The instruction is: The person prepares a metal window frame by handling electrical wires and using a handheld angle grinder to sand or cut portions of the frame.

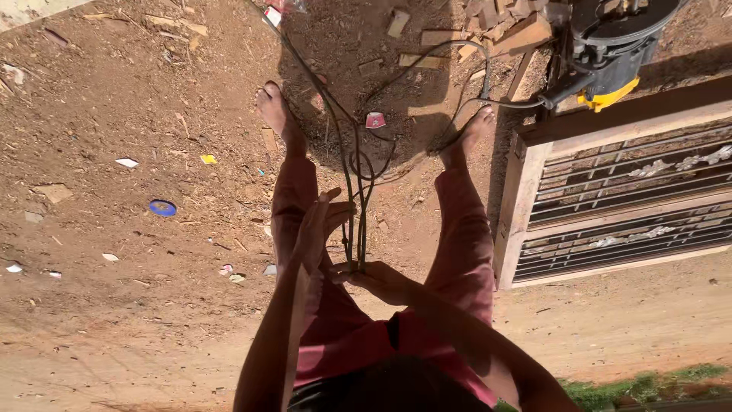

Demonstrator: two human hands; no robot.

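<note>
Black cable (352, 206): several loops gathered together, hanging between my knees over the dirt ground (114, 137). My right hand (379, 279) is closed around the bundle at its near end. My left hand (320, 225) sits at 9 o'clock of the loops, fingers open and extended, palm against the strands. The cable runs off toward 1 o'clock to a black and yellow power tool (606, 42) resting on a wooden frame with metal grille (618, 191). My bare feet flank the loops. Wood offcuts (499, 27) lie at 12 o'clock; a blue disc (162, 207) at 9 o'clock.
</note>
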